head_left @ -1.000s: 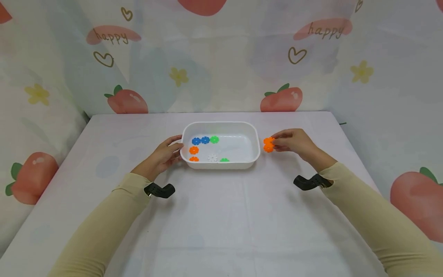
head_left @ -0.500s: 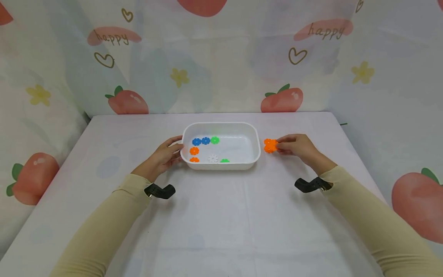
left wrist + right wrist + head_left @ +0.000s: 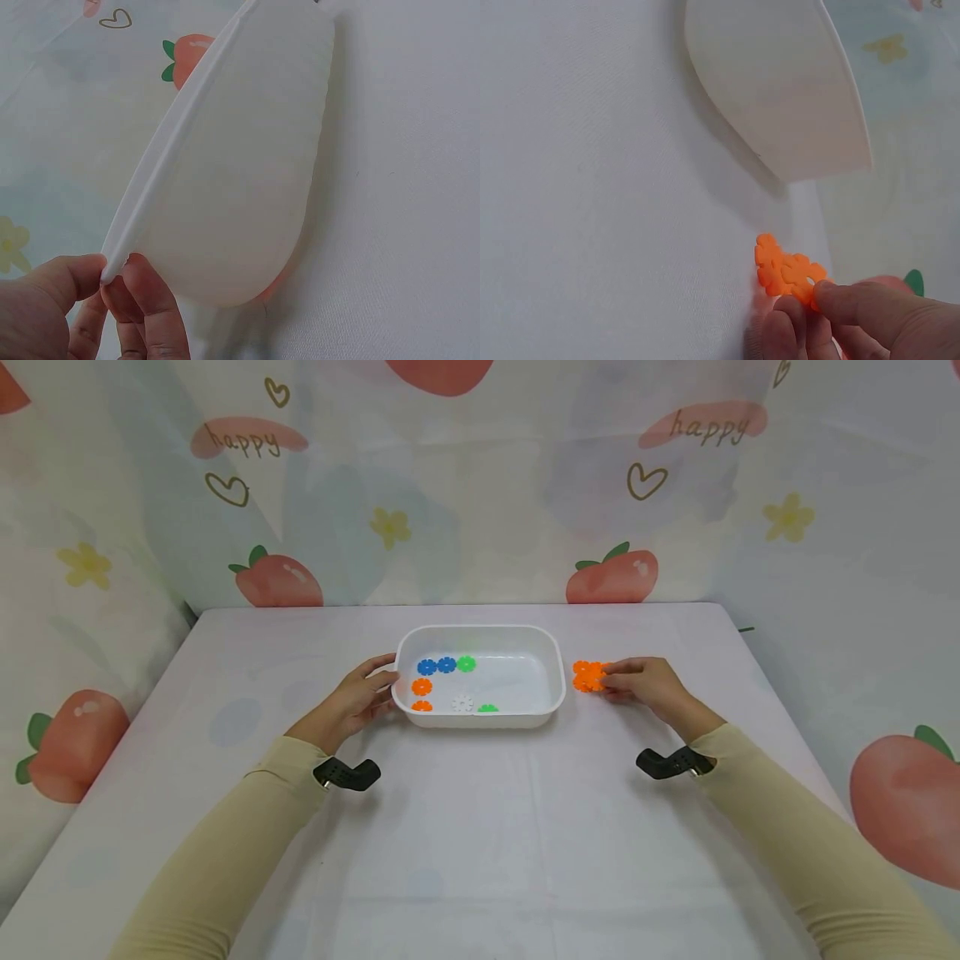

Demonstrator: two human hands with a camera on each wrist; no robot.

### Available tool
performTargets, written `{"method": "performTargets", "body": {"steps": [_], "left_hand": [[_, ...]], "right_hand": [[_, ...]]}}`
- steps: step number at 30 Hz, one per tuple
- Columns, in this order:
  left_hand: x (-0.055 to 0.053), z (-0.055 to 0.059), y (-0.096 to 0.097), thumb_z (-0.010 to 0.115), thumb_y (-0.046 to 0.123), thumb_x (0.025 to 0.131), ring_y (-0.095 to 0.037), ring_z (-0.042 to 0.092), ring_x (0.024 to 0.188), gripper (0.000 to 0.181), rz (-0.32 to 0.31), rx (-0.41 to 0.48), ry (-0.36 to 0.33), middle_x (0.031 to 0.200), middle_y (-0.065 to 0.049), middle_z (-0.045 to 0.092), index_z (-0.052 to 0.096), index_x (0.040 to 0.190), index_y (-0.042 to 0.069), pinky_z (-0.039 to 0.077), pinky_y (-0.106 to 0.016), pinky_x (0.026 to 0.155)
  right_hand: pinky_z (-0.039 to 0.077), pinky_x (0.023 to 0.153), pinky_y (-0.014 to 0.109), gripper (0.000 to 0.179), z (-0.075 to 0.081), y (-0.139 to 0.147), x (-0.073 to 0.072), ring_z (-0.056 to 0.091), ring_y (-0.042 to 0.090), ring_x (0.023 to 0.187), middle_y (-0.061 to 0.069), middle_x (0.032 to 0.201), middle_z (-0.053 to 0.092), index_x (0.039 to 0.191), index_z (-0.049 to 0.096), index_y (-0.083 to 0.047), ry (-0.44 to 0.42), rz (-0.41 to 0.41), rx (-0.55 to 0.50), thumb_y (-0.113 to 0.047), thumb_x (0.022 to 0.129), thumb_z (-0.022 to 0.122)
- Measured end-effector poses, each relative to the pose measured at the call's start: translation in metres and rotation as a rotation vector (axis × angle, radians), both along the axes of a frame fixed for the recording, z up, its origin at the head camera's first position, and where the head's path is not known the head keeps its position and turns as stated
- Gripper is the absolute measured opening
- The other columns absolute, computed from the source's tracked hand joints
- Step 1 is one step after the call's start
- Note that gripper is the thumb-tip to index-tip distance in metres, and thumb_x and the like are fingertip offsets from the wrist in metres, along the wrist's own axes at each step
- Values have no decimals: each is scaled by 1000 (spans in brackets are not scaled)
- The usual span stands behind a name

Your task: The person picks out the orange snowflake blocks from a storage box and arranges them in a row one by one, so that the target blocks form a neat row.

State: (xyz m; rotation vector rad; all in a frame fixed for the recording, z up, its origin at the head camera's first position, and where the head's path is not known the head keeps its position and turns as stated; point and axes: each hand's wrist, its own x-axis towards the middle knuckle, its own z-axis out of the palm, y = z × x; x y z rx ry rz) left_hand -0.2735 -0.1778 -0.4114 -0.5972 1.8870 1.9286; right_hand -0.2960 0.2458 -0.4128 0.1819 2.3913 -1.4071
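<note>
In the head view my left hand [image 3: 358, 700] grips the left end of a white plastic basin [image 3: 480, 720]. The left wrist view shows thumb and fingers pinching its rim [image 3: 146, 187]. Inside lie small flower-shaped plastic discs: two blue discs [image 3: 437, 666], green discs [image 3: 466, 663], orange discs [image 3: 423, 687] and a white disc [image 3: 462, 702]. Right of the basin, my right hand [image 3: 647, 683] pinches the edge of an orange flower-shaped disc [image 3: 799, 274]. Other orange discs [image 3: 585, 677] sit against it in a small cluster; how they join is partly hidden by my fingers.
A white cloth covers the table [image 3: 465, 835]. Behind and at both sides hangs a printed curtain [image 3: 480, 493] with fruit and flowers. Black wrist straps [image 3: 348, 774] sit on both forearms. The basin's near wall hides part of its floor.
My right hand has shifted a little right and toward me, and its fingers now lie at the right side of the orange cluster, more of which shows. The left hand and basin stay put.
</note>
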Motion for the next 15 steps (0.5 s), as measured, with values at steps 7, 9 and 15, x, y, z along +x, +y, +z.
{"method": "performTargets", "body": {"steps": [7, 9, 15], "left_hand": [[0, 0, 0, 56, 22, 101, -20, 53, 103, 48, 1, 1, 1, 144, -6, 47, 43, 147, 31, 54, -17, 70], [0, 0, 0, 55, 22, 101, -20, 53, 103, 48, 1, -1, -1, 143, -6, 48, 43, 147, 31, 54, -17, 69], [0, 0, 0, 56, 22, 101, -21, 53, 106, 49, 4, -1, -1, 145, -5, 47, 43, 147, 32, 54, -17, 69]], "right_hand": [[55, 83, 20, 49, -3, 0, -1, 68, 6, 83, 26, 133, 53, 137, 50, 7, -13, -18, -3, -20, 98, 61], [55, 82, 20, 48, -5, 0, -2, 68, 5, 81, 26, 131, 55, 137, 50, 7, -11, -23, -12, -19, 98, 61], [56, 75, 19, 45, -8, 1, -4, 68, 5, 75, 19, 117, 63, 134, 54, 7, -3, -65, -10, -16, 97, 63]]}}
